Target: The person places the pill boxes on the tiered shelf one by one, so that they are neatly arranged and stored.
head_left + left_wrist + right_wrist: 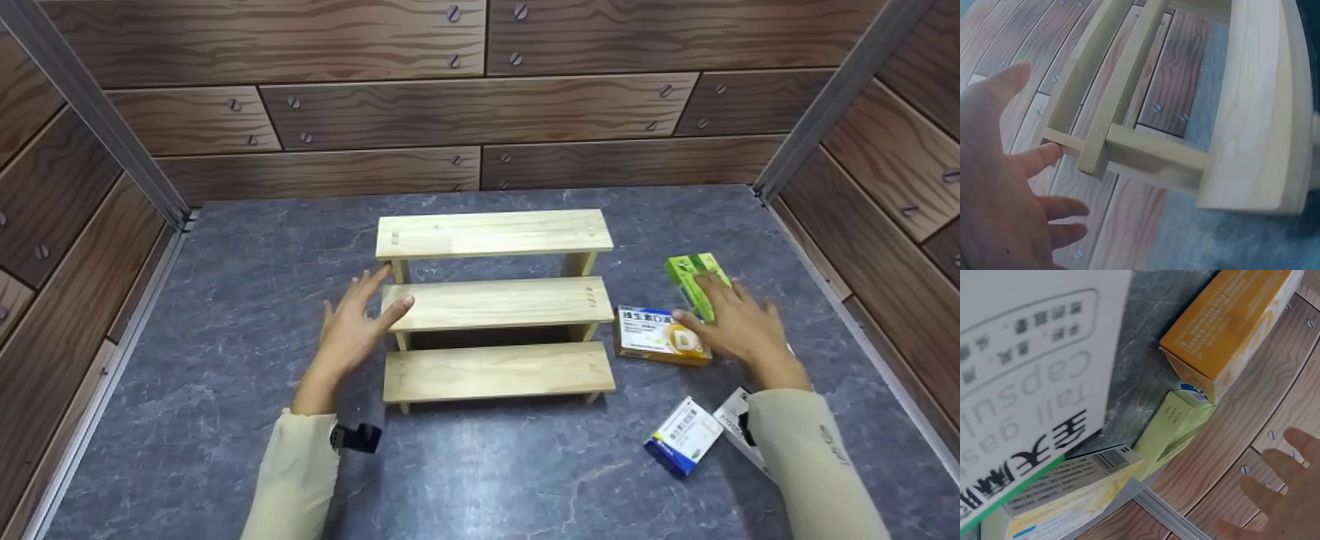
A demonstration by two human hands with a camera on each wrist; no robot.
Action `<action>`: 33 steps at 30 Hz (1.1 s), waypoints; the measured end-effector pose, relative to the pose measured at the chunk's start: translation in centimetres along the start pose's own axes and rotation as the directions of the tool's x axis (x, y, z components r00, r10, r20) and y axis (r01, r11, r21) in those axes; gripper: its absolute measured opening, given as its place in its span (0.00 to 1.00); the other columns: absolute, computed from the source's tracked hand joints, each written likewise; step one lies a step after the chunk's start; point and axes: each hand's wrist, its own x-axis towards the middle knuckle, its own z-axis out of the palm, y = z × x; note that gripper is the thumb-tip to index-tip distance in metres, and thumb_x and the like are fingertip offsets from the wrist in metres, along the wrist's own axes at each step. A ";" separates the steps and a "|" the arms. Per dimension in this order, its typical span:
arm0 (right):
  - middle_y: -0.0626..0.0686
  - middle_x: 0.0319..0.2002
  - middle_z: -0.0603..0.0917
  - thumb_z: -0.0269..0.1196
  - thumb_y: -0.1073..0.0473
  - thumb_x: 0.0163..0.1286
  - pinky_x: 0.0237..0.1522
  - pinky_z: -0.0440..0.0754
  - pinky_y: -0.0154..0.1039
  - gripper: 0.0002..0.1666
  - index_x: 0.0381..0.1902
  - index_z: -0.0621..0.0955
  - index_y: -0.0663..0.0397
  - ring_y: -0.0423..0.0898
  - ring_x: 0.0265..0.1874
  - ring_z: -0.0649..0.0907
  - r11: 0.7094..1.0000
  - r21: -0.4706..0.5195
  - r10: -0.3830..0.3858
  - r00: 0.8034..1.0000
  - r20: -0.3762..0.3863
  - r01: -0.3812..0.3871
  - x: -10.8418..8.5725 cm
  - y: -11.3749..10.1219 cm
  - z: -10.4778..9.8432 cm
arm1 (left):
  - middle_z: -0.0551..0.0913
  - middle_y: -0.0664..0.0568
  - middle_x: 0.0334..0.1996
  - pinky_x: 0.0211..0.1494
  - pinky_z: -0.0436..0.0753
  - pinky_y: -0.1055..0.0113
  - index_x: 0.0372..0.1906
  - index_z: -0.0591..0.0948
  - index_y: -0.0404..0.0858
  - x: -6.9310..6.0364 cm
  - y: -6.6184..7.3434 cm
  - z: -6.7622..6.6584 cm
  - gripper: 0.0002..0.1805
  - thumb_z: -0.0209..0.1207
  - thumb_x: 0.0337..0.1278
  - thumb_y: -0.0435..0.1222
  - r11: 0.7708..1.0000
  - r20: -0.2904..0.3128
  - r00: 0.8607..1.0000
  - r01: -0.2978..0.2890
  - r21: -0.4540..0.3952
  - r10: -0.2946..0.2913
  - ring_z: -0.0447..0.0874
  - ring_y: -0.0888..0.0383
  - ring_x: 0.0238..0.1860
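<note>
A three-tier pale wooden stand [495, 302] is at the centre of the head view. By its left side is my left hand [351, 334], fingers spread; in the left wrist view, a fingertip of this hand [1005, 174] meets the end of a wooden piece [1067, 140]. My right hand [742, 326], fingers apart, is over a green box [684, 271] and beside a white and orange box [649, 334]. The right wrist view shows that hand [1289, 495] with nothing in its grasp, apart from the green box [1171, 422] and the orange one [1224, 326].
A white and blue box [686, 435] lies at the lower right, against another white box [733, 412] partly covered by my right sleeve. Wood-patterned walls [480, 112] enclose the grey marbled surface [480, 465] at the back and sides.
</note>
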 end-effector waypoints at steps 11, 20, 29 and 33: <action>0.70 0.73 0.53 0.56 0.21 0.56 0.59 0.46 0.79 0.64 0.75 0.53 0.57 0.73 0.70 0.53 0.998 0.037 -0.049 0.993 0.111 0.045 0.0 0.6 1.0 | 0.65 0.38 0.70 0.68 0.66 0.42 0.73 0.63 0.44 -0.1 -1.1 1.3 0.39 0.63 0.58 0.46 0.921 0.003 1.000 0.015 -0.388 -0.015 0.62 0.40 0.70; 0.70 0.72 0.57 0.60 0.21 0.52 0.57 0.52 0.75 0.66 0.76 0.54 0.56 0.74 0.67 0.58 0.997 0.053 -0.056 0.990 0.132 0.049 0.0 1.0 1.5 | 0.72 0.41 0.64 0.64 0.71 0.49 0.69 0.69 0.41 -0.2 -1.4 2.3 0.36 0.67 0.55 0.41 0.883 -0.019 0.999 0.035 -0.469 -0.050 0.70 0.44 0.64; 0.70 0.70 0.61 0.61 0.27 0.58 0.60 0.49 0.75 0.58 0.73 0.59 0.59 0.74 0.66 0.61 0.995 0.085 -0.071 0.989 0.133 0.059 0.0 1.0 1.8 | 0.69 0.44 0.68 0.58 0.75 0.53 0.67 0.71 0.42 -0.2 -1.8 2.8 0.34 0.68 0.54 0.40 0.878 -0.035 0.997 0.040 -0.477 -0.065 0.72 0.45 0.62; 0.71 0.69 0.62 0.62 0.28 0.58 0.59 0.51 0.76 0.57 0.72 0.61 0.61 0.74 0.65 0.62 0.992 0.108 -0.085 0.987 0.135 0.070 -0.2 1.0 1.9 | 0.74 0.43 0.62 0.53 0.77 0.58 0.67 0.71 0.44 -0.3 -2.0 3.0 0.34 0.68 0.54 0.41 0.885 -0.033 0.997 0.047 -0.464 -0.070 0.75 0.46 0.58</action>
